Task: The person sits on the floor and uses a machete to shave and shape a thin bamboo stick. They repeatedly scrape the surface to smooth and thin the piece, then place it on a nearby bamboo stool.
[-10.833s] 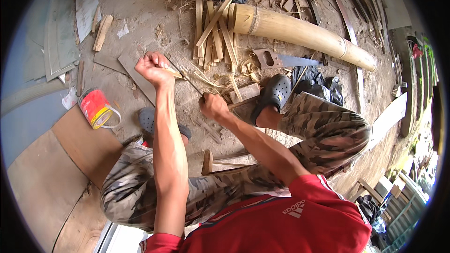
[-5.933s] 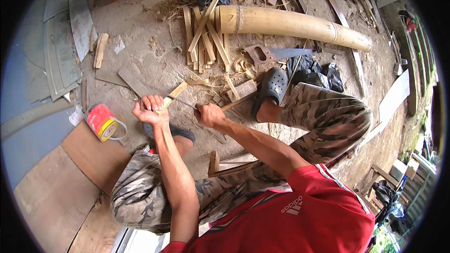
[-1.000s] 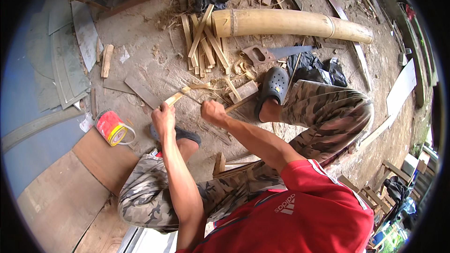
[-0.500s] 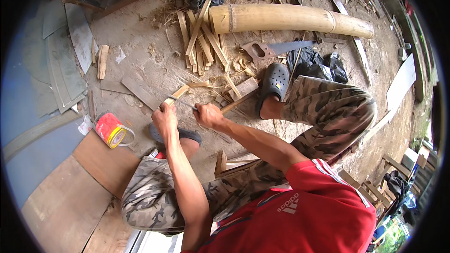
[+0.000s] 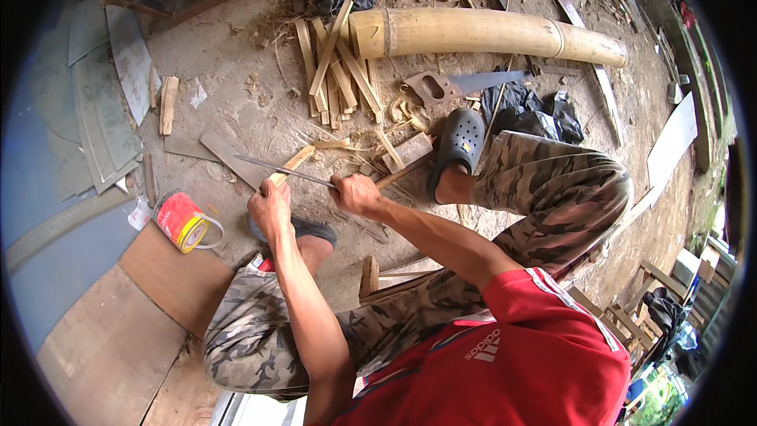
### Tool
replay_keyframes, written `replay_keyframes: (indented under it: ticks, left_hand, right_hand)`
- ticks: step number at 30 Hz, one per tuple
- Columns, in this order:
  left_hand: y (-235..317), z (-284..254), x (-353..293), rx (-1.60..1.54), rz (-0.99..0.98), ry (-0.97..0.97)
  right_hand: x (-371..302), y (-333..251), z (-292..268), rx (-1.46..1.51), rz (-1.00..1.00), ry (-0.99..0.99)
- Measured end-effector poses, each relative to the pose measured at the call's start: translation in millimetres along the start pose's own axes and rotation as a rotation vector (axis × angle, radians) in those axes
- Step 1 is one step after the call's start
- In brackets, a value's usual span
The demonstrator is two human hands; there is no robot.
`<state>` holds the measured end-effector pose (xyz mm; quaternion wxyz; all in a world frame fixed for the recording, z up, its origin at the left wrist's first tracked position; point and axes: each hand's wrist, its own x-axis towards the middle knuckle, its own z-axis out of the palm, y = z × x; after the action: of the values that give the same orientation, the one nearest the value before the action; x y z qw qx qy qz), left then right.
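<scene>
My left hand (image 5: 270, 209) is closed around the near end of a short, pale bamboo strip (image 5: 298, 159), which slants up and to the right. My right hand (image 5: 359, 193) grips a knife; its fingers hide the handle. The long, thin knife blade (image 5: 264, 164) points left and crosses the strip just beyond my left hand. Wood shavings (image 5: 339, 159) lie on the ground by the strip's far end. A wooden block (image 5: 412, 150) and a stick (image 5: 400, 176) are close to my right hand.
Ahead lie a pile of split bamboo strips (image 5: 335, 79), a thick bamboo pole (image 5: 473, 31) and a handsaw (image 5: 453, 85). Black plastic bags (image 5: 524, 110) sit beside my shoe (image 5: 461, 140). A red and yellow tub (image 5: 183, 221) stands left, near brown boards (image 5: 177, 272).
The knife blade now reaches much farther left across the bamboo strip. My left hand has shifted slightly left and nearer to me. My right hand is almost in the same place.
</scene>
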<state>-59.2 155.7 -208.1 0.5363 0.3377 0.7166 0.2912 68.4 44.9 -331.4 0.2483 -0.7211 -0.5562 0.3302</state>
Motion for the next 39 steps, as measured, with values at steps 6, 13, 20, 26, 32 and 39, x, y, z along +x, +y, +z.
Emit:
replay_keyframes:
  ticks: [6, 13, 20, 26, 32, 39]
  left_hand:
    - [5, -3, -5, 0.071, 0.022, 0.003]
    - [2, -2, -4, 0.128, 0.025, -0.049]
    - [3, 4, -1, 0.081, 0.015, -0.092]
    - [-4, -10, 1, 0.089, 0.014, -0.100]
    - [-13, -20, 4, 0.038, 0.065, -0.075]
    - [-3, -10, 2, 0.145, 0.052, -0.132]
  right_hand:
    - [-5, -7, -17, 0.029, 0.141, -0.117]
    - [-8, 18, -7, -0.046, 0.219, -0.176]
    - [-23, 68, 32, -0.140, 0.067, -0.038]
    - [-29, 49, 23, 0.018, 0.348, -0.141]
    - [-46, 28, 11, 0.059, 0.251, -0.118]
    - [-43, 67, 38, -0.077, 0.241, -0.041]
